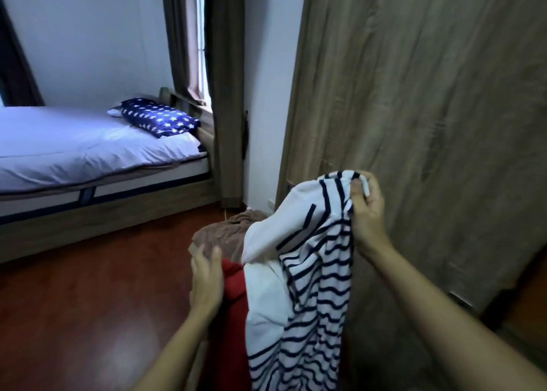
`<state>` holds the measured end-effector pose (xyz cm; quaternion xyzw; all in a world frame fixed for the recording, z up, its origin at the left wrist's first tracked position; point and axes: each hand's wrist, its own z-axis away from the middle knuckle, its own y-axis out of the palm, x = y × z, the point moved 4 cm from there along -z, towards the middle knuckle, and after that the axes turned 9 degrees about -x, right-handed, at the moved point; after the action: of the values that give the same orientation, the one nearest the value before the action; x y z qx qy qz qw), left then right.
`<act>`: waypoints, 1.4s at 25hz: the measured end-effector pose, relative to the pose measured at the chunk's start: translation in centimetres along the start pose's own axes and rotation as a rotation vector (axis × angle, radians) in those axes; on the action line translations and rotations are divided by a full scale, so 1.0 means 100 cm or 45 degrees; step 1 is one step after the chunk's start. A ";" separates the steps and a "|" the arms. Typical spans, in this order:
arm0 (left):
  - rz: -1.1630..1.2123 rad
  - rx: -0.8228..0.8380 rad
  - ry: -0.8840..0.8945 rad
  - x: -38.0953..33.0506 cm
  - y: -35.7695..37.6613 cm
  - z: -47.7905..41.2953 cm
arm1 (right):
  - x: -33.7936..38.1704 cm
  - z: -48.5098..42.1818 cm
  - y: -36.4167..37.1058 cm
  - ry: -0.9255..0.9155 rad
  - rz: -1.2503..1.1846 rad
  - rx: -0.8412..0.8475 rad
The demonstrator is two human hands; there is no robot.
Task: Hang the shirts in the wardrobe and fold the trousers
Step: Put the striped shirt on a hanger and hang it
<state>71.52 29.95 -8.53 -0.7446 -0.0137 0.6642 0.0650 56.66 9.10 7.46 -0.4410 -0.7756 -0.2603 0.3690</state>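
Note:
My right hand [365, 210] grips the top of a white shirt with navy stripes [313, 287] and holds it up in front of the wood-grain wardrobe door [429, 94]. The shirt hangs down to the bottom of the view. Left of the shirt, my left hand [207, 281] hovers with straight, spread fingers beside a red garment [233, 290]. A brown garment [225, 236] lies behind the red one in a heap. The wardrobe door looks closed.
A bed [88, 147] with a pale sheet and a star-patterned blue pillow [159, 116] stands at the left. Dark curtains [226, 94] hang by a window beyond it. Reddish wooden floor [88, 301] spreads between the bed and the clothes heap.

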 end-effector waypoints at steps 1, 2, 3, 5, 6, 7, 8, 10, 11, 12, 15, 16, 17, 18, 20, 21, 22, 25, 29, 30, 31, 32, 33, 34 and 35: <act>0.078 0.083 0.020 -0.025 0.013 0.000 | 0.014 -0.008 -0.013 -0.018 -0.033 0.011; 0.149 0.196 0.097 -0.052 0.031 -0.004 | 0.029 -0.014 -0.025 -0.038 -0.053 0.023; 0.188 0.354 0.168 -0.078 0.050 -0.006 | 0.041 -0.018 -0.037 -0.058 -0.075 0.035; 0.165 0.706 0.273 -0.118 0.091 -0.002 | 0.065 -0.022 -0.060 -0.085 -0.112 0.019; 0.106 0.881 0.323 -0.130 0.111 0.009 | 0.079 -0.021 -0.074 -0.108 -0.115 -0.012; 0.020 1.028 0.370 -0.139 0.126 0.023 | 0.093 -0.020 -0.088 -0.135 -0.122 -0.048; -0.100 1.119 0.384 -0.139 0.139 0.035 | 0.107 -0.019 -0.102 -0.161 -0.137 -0.093; -0.290 1.272 0.339 -0.133 0.164 0.061 | 0.133 -0.021 -0.139 -0.201 -0.174 -0.224; -0.325 1.374 0.242 -0.123 0.174 0.074 | 0.145 -0.024 -0.159 -0.217 -0.181 -0.304; -0.364 1.477 0.127 -0.112 0.184 0.087 | 0.157 -0.026 -0.179 -0.239 -0.164 -0.388; -0.421 1.844 -0.136 -0.082 0.215 0.147 | 0.192 -0.029 -0.233 -0.319 -0.111 -0.562; -0.357 1.993 -0.200 -0.087 0.214 0.179 | 0.200 -0.028 -0.248 -0.341 -0.107 -0.595; -0.274 2.116 -0.252 -0.092 0.214 0.209 | 0.207 -0.027 -0.261 -0.354 -0.109 -0.625; -0.193 2.142 -0.269 -0.096 0.216 0.229 | 0.212 -0.024 -0.272 -0.350 -0.107 -0.648; -0.137 2.117 -0.134 -0.121 0.221 0.268 | 0.218 -0.014 -0.291 -0.308 -0.083 -0.677; -0.183 2.067 0.062 -0.130 0.229 0.284 | 0.221 -0.006 -0.301 -0.284 -0.044 -0.684; -0.247 2.004 0.254 -0.138 0.236 0.300 | 0.225 0.000 -0.312 -0.265 0.001 -0.681; -0.161 2.002 0.206 -0.141 0.254 0.348 | 0.242 0.015 -0.341 -0.295 0.107 -0.664; 0.151 2.250 -0.308 -0.130 0.260 0.409 | 0.249 0.020 -0.388 -0.272 0.227 -0.579; 0.185 2.182 -0.298 -0.128 0.266 0.411 | 0.246 0.023 -0.406 -0.218 0.301 -0.572; 0.174 2.084 -0.231 -0.127 0.272 0.408 | 0.240 0.029 -0.425 -0.145 0.403 -0.588; 0.128 1.985 -0.138 -0.126 0.279 0.401 | 0.234 0.036 -0.444 -0.071 0.521 -0.621; 0.056 1.885 -0.084 -0.129 0.281 0.394 | 0.227 0.044 -0.463 -0.008 0.648 -0.661; 0.036 1.799 -0.076 -0.134 0.282 0.386 | 0.220 0.052 -0.482 0.047 0.763 -0.696; 0.054 1.766 -0.044 -0.141 0.280 0.379 | 0.210 0.060 -0.498 0.095 0.862 -0.725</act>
<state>30.45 3.63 -1.93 -0.5204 0.4275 0.5325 0.5128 3.78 0.17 16.85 -0.7446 -0.4710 -0.3438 0.3248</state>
